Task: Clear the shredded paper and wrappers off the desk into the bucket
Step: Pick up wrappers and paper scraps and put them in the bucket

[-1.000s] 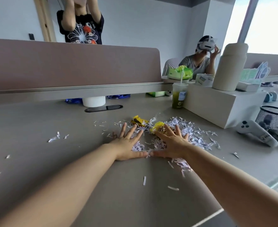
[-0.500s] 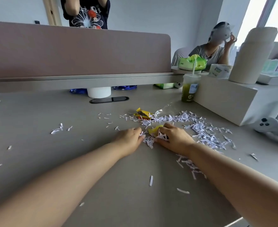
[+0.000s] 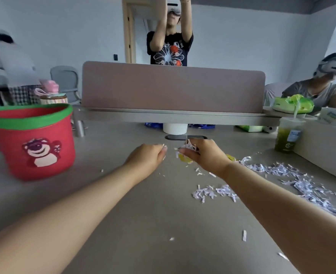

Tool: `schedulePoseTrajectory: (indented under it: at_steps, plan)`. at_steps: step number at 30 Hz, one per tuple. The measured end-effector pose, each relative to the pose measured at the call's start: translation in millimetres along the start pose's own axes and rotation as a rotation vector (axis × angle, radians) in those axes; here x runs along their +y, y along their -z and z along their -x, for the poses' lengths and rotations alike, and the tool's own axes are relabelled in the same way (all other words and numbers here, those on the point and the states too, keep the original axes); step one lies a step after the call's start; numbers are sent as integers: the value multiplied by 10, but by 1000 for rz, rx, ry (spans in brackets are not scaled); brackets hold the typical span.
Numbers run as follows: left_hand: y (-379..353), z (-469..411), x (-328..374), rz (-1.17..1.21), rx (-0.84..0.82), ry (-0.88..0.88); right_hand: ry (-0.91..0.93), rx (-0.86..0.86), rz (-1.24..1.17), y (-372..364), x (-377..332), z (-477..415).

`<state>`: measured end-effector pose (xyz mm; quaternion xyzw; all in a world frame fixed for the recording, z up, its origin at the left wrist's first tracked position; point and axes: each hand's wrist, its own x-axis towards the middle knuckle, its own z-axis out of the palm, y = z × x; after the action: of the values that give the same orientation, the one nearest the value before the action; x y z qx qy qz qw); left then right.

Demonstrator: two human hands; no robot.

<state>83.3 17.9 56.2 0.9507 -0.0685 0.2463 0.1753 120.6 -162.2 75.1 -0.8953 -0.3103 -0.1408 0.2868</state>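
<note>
A red bucket (image 3: 10, 139) with a green rim and a bear picture stands at the far left of the grey desk (image 3: 143, 224). My right hand (image 3: 204, 153) is lifted above the desk, shut on a clump of shredded paper and a yellow wrapper (image 3: 185, 158). My left hand (image 3: 147, 157) hovers just left of it, fingers pinched on a few shreds. Both hands are well right of the bucket. A wide scatter of shredded paper (image 3: 293, 180) lies on the desk at the right. Another yellow wrapper (image 3: 231, 157) peeks out behind my right wrist.
A pink divider screen (image 3: 173, 88) runs across the back of the desk. A green drink cup (image 3: 287, 135) and a white box (image 3: 325, 149) stand at the right. A black phone (image 3: 185, 137) lies beyond my hands. People stand and sit behind the divider.
Both hands closed on paper and the wrapper, then lifted off the desk. The view swung left, bringing the red bucket into sight.
</note>
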Motion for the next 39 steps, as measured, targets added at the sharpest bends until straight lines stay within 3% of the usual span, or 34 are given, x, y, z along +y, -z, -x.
schedulePoseTrajectory:
  at_steps: [12, 18, 21, 26, 29, 33, 39]
  plan:
    - [1845, 231, -1276, -284, 284, 149, 327, 58, -297, -590, -1703, -1240]
    - [2232, -5, -1827, -266, 372, 223, 415, 93, -403, -778, -2360, -1752]
    - [2180, -139, -2080, -218, 283, 336, 394, 123, -457, -903, -2510, -1947]
    - [2165, -254, -2287, -221, -147, 433, 375, 121, -495, -1110, -2502, -2147]
    - [2225, -248, -2324, -202, -263, 457, 372, 128, -499, -1169, -2498, -2197]
    - [2246, -181, -2402, -125, -152, 412, 362, 111, -499, -1278, -2515, -2288]
    - [2243, 63, -2422, -179, 169, 308, 390, 23, -483, -1422, -2636, -2346]
